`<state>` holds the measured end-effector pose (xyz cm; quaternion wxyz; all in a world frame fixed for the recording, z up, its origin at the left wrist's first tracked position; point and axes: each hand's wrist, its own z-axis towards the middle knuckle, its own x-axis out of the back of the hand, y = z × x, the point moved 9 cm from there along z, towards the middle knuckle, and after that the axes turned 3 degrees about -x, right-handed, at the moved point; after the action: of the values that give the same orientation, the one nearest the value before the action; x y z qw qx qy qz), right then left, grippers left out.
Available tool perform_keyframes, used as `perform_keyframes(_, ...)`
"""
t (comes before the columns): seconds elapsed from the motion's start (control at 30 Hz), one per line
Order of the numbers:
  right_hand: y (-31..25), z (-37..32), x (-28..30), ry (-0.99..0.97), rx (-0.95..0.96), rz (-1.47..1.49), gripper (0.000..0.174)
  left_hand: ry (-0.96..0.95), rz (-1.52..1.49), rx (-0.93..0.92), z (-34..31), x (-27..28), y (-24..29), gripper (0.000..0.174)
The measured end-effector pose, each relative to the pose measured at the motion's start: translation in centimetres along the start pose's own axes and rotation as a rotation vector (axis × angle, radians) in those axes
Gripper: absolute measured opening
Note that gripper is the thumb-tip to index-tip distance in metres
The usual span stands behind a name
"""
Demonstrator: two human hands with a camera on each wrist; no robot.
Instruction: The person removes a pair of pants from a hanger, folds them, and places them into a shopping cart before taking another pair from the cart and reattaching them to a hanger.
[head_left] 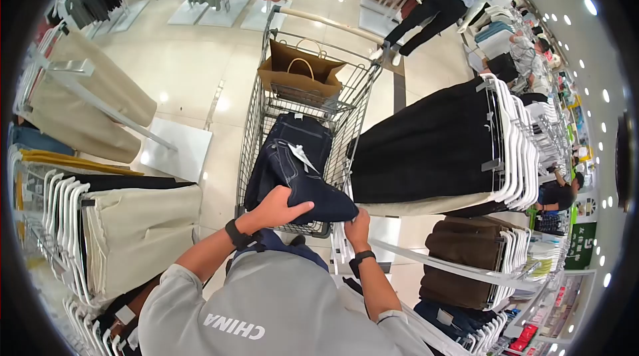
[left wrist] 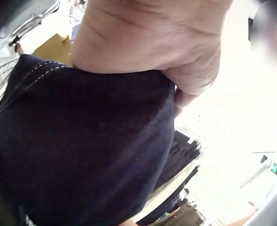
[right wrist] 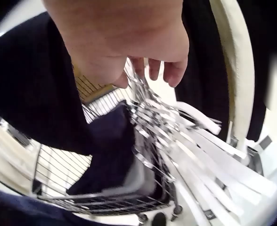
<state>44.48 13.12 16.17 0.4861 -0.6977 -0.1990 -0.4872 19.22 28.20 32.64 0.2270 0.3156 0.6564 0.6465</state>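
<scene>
Over the shopping cart [head_left: 243, 179], my left hand [head_left: 276, 208] grips dark blue jeans [head_left: 313, 189], thumb on the near side. Pale stitching and a white tag [head_left: 301, 155] show on them. The cloth hides most of that hand's fingers in the left wrist view. My right hand [right wrist: 124, 42] is beside the jeans' right end, its fingers loosely bent and its thumb apart from them. Close below those fingers, several white hangers [right wrist: 209, 160] with metal parts fan out along the cart's side. Another folded dark garment [head_left: 303, 131] lies in the cart.
A brown paper bag [head_left: 293, 76] stands toward the cart's handle [head_left: 333, 23]. Black trousers [head_left: 426, 143] hang close on the right, brown ones [head_left: 462, 259] nearer. Cream trousers [head_left: 146, 233] hang on the left rack. A mannequin [head_left: 432, 16] stands beyond the cart.
</scene>
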Motion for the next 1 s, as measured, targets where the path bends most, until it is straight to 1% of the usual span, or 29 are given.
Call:
perform_keyframes(0.03,-1.8,0.0,1.4,0.019,0.061,0.120,0.047,0.010,0.012,-0.007,-0.9,0.1,1.7,0.024)
perform_keyframes(0.07,-3.4,-0.4,2.5,0.004,0.173,0.216,0.049,-0.025,0.018,-0.018,-1.9,-0.3,3.6,0.026)
perform_keyframes(0.1,-3.9,-0.5,3.0,0.003,0.182,0.225,0.049,-0.062,0.024,-0.025,-2.9,-0.9,5.0,0.028)
perform_keyframes(0.13,-2.7,-0.2,0.7,-0.280,-0.107,0.593,0.049,-0.106,0.125,-0.015,-3.9,-1.4,5.4,0.028)
perform_keyframes(0.17,-2.6,-1.4,-1.8,-0.566,-0.404,0.954,0.050,-0.108,0.140,-0.017,-4.8,-2.1,6.5,0.028)
perform_keyframes(0.2,-4.5,-1.7,-0.1,-0.561,-0.398,0.972,0.050,-0.108,0.055,-0.050,-5.6,-2.9,8.1,0.029)
perform_keyframes(0.23,-8.0,-3.9,1.5,-0.732,-0.545,1.232,0.050,-0.112,-0.029,-0.081,-6.5,-3.8,9.2,0.030)
perform_keyframes(0.27,-11.1,-6.1,2.9,-0.910,-0.695,1.489,0.053,-0.155,0.025,-0.055,-7.3,-5.0,8.2,0.031)
perform_keyframes(0.3,-12.2,-6.9,4.4,-0.913,-0.694,1.504,0.053,-0.161,0.037,-0.049,-7.8,-5.9,7.7,0.031)
perform_keyframes(0.37,-13.4,-8.6,6.1,-1.009,-0.537,1.318,0.049,-0.151,0.081,-0.305,-9.4,-8.0,9.2,0.032)
perform_keyframes(0.4,-13.5,-8.1,6.6,-0.944,-0.307,1.228,0.046,-0.079,0.070,-0.355,-10.1,-8.6,9.4,0.038)
perform_keyframes(0.43,-13.2,-8.9,6.5,-0.963,-0.303,1.232,0.046,-0.067,0.079,-0.344,-11.1,-8.9,8.5,0.038)
perform_keyframes(0.5,-12.8,-10.0,7.0,-0.962,-0.260,1.302,0.047,-0.192,0.337,-0.121,-13.0,-10.3,5.4,0.049)
perform_keyframes(0.53,-12.3,-10.2,6.8,-0.947,-0.285,1.336,0.053,-0.131,0.295,-0.121,-13.7,-10.4,5.9,0.060)
perform_keyframes(0.57,-11.5,-10.6,6.3,-0.969,-0.286,1.339,0.053,-0.119,0.301,-0.105,-14.5,-10.7,5.7,0.060)
perform_keyframes(0.63,-10.3,-11.0,5.7,-0.944,-0.316,1.401,0.054,-0.073,0.438,-0.038,-16.1,-10.6,5.0,0.051)
perform_keyframes(0.67,-9.8,-11.2,5.5,-0.927,-0.349,1.430,0.051,-0.074,0.448,-0.025,-16.6,-10.9,4.9,0.051)
perform_keyframes(0.73,-9.8,-11.5,5.3,-0.912,-0.341,1.488,0.049,0.043,0.098,-0.011,-17.3,-10.9,4.9,0.040)
perform_keyframes(0.77,-9.8,-11.4,5.4,-0.888,-0.327,1.529,0.047,0.035,0.102,-0.007,-17.7,-11.0,4.9,0.040)
perform_keyframes(0.83,-10.6,-11.5,6.3,-0.858,-0.304,1.558,0.048,0.100,-0.050,0.041,-18.1,-10.4,4.7,0.034)
perform_keyframes(0.87,-11.2,-11.4,7.3,-0.836,-0.266,1.582,0.050,0.087,-0.049,0.034,-18.1,-10.0,4.3,0.034)
perform_keyframes(0.93,-12.5,-11.2,9.3,-0.786,-0.222,1.608,0.052,-0.029,-0.076,0.294,-18.6,-9.0,0.3,0.035)
perform_keyframes(0.97,-13.6,-11.1,10.5,-0.778,-0.154,1.663,0.055,-0.090,-0.085,0.424,-18.9,-8.9,-1.3,0.036)
perform_keyframes(1.0,-14.6,-11.4,11.7,-0.770,-0.089,1.715,0.057,-0.114,-0.168,0.416,-18.4,-8.9,-0.3,0.045)
